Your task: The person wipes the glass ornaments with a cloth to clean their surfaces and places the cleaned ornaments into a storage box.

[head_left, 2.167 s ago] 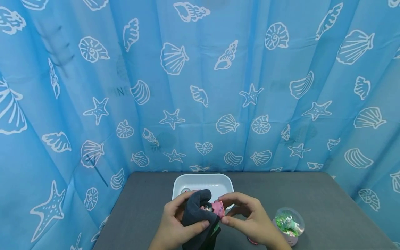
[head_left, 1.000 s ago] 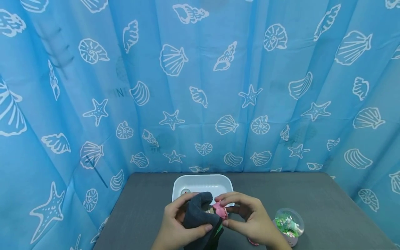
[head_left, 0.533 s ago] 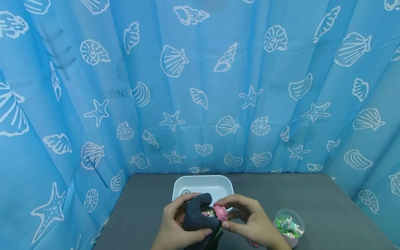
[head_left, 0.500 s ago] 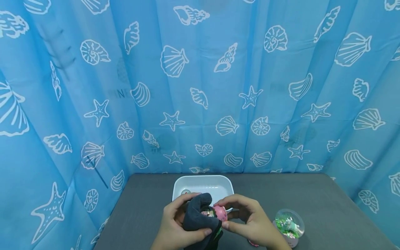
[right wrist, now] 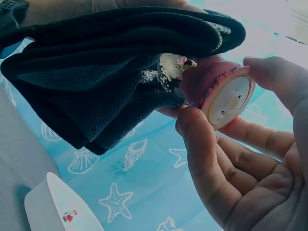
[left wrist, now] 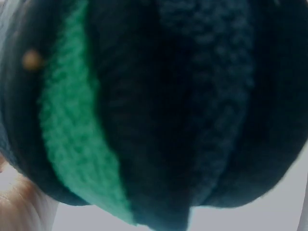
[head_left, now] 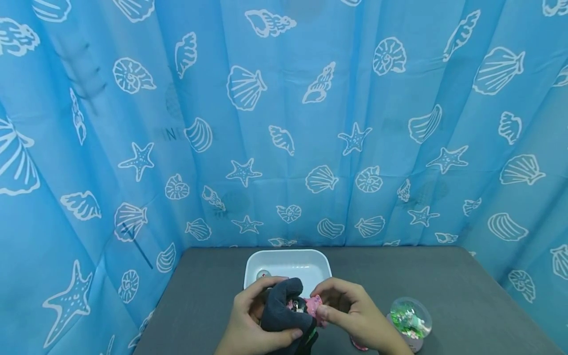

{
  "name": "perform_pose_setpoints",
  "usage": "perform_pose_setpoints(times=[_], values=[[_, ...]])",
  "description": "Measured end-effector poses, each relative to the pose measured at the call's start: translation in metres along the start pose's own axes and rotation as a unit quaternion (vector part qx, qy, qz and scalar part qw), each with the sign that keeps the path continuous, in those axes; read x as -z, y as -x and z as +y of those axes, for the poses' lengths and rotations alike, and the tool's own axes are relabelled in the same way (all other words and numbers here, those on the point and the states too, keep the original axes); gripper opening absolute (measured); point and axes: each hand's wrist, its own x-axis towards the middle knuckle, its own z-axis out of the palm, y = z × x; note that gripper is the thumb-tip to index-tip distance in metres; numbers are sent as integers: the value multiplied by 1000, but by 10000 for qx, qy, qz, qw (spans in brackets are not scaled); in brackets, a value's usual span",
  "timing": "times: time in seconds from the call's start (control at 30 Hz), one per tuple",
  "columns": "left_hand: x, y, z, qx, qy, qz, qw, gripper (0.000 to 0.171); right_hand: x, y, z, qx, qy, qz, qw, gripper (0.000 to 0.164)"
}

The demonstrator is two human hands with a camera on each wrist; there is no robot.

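Note:
A small snow globe with a pink base (head_left: 313,306) lies sideways between my hands, its dome mostly wrapped in a dark grey towel (head_left: 281,313). My left hand (head_left: 250,318) grips the towel around the dome, thumb in front and fingers behind. In the left wrist view the towel's folds and a green strip (left wrist: 77,115) fill most of the picture. My right hand (head_left: 355,310) pinches the base by its edge between thumb and fingers. The right wrist view shows the white underside (right wrist: 231,103) of the base and part of the glittery dome (right wrist: 169,72).
A white tray (head_left: 288,254) stands behind the hands, with a small clear dome (head_left: 263,274) at its left. Another snow globe (head_left: 410,318) sits on the grey table (head_left: 470,296) at right. A pink edge (head_left: 359,344) shows partly under my right forearm.
My right fingers have shifted around the pink base, which has turned and tilted within the towel. My left hand keeps its grip on the towel. The other snow globe stays put.

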Motion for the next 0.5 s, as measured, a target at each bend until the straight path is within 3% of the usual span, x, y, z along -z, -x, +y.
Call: perform_pose_setpoints(times=[0.5], values=[[0, -1, -2, -218, -13, -117, 9997, 70, 0, -1, 2, 104, -42, 101, 9999, 24]])
